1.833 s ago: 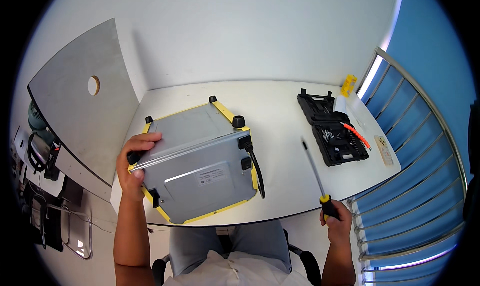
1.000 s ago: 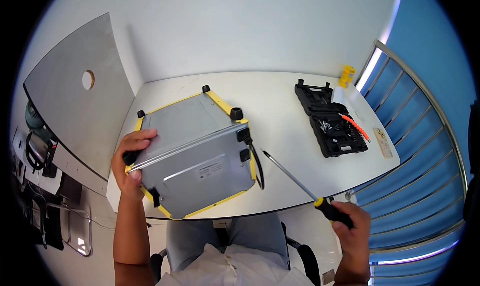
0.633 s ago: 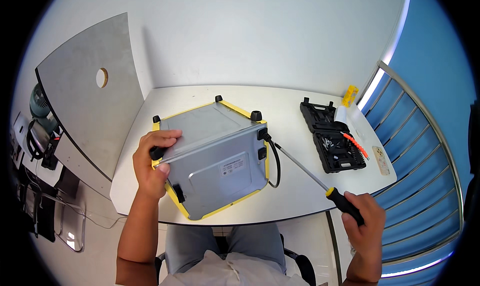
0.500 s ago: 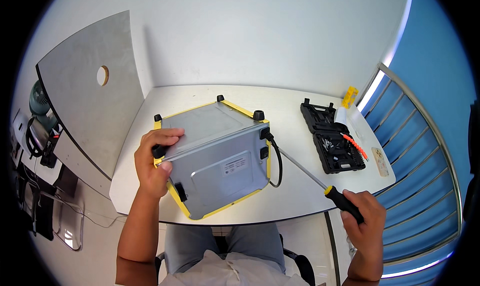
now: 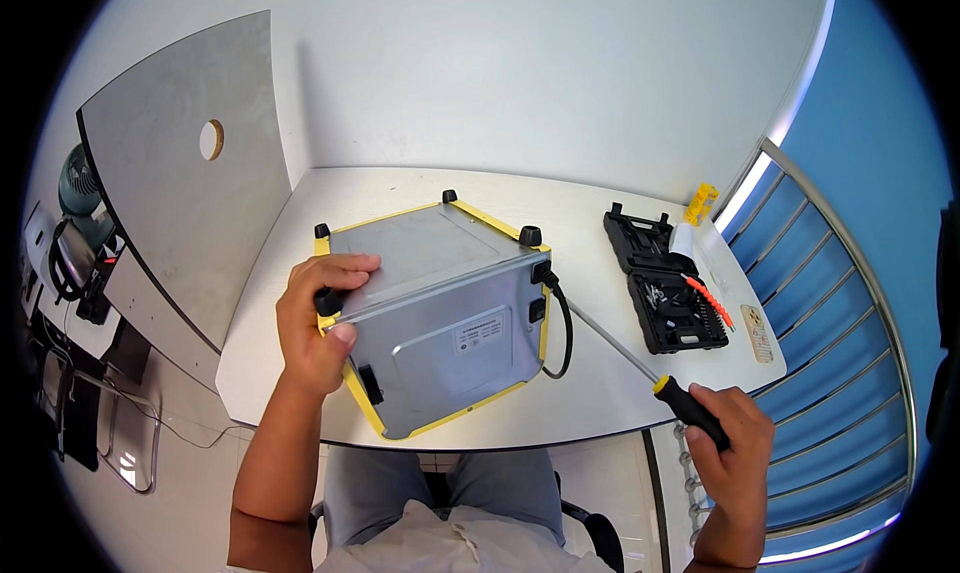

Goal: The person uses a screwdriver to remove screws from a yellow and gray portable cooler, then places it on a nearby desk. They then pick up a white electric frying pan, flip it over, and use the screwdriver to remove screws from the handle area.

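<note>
A grey metal box (image 5: 470, 338) with yellow edges and black rubber feet rests tilted on the desk. Its underside faces up and a labelled panel faces me. My left hand (image 5: 322, 308) is closed on the box's left corner, with its thumb on the panel and its fingers over the underside beside a foot. A black power cord (image 5: 569, 338) is plugged into the right side of the panel. In my right hand (image 5: 732, 435) is a long screwdriver (image 5: 685, 409) with a black and yellow handle. Its shaft points at the box's right side; the cord and box hide the tip.
An open black tool case (image 5: 675, 308) with bits lies on the white desk (image 5: 590, 413), an orange flexible shaft (image 5: 708, 299) across it. A yellow object (image 5: 701, 204) stands behind. A grey partition (image 5: 190, 193) rises at left; a metal railing (image 5: 850, 263) runs along the right.
The box has shifted slightly to the right in the picture together with my left hand, and the view has moved a little. My right hand still holds the screwdriver in nearly the same place.
</note>
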### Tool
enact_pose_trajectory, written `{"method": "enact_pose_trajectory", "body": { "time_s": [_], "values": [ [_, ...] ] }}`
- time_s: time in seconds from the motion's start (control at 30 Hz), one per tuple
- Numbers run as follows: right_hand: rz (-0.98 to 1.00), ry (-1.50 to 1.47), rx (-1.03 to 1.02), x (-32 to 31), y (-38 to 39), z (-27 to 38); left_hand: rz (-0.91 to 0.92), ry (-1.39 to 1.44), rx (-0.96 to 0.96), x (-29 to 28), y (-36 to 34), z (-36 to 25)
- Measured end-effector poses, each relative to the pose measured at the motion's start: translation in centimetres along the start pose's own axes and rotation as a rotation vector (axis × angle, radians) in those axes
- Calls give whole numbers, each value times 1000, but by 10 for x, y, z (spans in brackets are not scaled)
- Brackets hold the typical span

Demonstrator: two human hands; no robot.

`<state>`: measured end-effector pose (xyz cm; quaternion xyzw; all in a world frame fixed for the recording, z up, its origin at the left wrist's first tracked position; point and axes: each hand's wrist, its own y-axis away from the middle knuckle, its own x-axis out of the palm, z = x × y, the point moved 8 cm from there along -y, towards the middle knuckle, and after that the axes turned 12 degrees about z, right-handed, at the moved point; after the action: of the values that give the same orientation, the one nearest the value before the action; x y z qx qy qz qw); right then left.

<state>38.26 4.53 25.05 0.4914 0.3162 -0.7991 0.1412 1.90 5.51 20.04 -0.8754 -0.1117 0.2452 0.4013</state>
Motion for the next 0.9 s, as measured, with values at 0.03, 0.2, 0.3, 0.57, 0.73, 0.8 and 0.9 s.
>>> {"method": "enact_pose_trajectory", "body": {
  "time_s": [0.03,0.2,0.3,0.57,0.73,0.8,0.9],
  "values": [
    [3,-3,2,0,0,0,-1,0,1,0,0,0],
    [11,-2,7,-1,1,1,0,-2,12,1,0,-1],
    [7,-11,15,-1,1,0,0,-10,22,0,0,-2],
    [9,-3,11,-3,0,2,-7,-21,24,2,1,-2],
    [25,18,9,-4,-1,8,-14,-45,39,3,3,-5],
    [21,27,8,-5,-1,9,-14,-57,45,4,3,-7],
    [35,41,34,-8,-1,12,-17,-69,55,6,4,-10]
  ]
}}
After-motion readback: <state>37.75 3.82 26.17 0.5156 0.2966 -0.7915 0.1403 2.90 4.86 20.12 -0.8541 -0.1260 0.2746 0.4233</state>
